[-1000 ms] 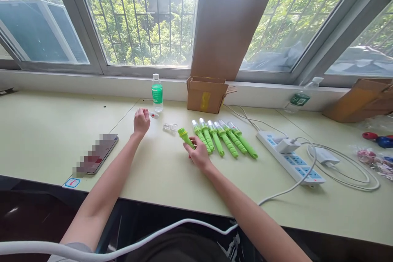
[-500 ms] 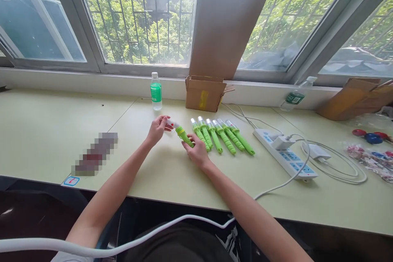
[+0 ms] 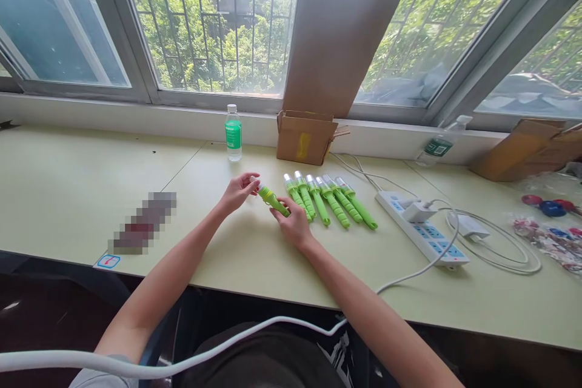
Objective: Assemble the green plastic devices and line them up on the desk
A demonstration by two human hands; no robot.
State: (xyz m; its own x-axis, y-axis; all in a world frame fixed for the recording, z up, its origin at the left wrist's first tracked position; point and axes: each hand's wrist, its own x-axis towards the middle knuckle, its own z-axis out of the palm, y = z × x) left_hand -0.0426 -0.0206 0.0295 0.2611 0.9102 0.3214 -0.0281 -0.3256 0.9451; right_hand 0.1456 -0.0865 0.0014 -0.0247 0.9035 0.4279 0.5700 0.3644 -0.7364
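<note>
My right hand (image 3: 293, 218) is wrapped round the lower part of a bright green plastic stick (image 3: 271, 199), which tilts up to the left above the table. The far end of the stick carries a clear cap (image 3: 255, 181). My left hand (image 3: 239, 191) pinches this cap between thumb and fingers, covering part of it. Cap and stick look joined, though the fingers hide how far one sits on the other. Just right of my right hand lies a row of several similar green sticks (image 3: 339, 211) with clear tops, some with spiral ridges.
A water bottle (image 3: 233, 139) and an open cardboard box (image 3: 302, 139) stand at the back. To the right are a power strip (image 3: 422, 230) with cables, another bottle (image 3: 439, 147) and bagged red and blue pieces (image 3: 552, 206). A white cable (image 3: 227, 344) crosses before my body.
My left hand has moved slightly right, bringing the clear cap closer onto the green stick. The red spot seen by my left fingers earlier no longer shows. My right hand keeps its hold.
</note>
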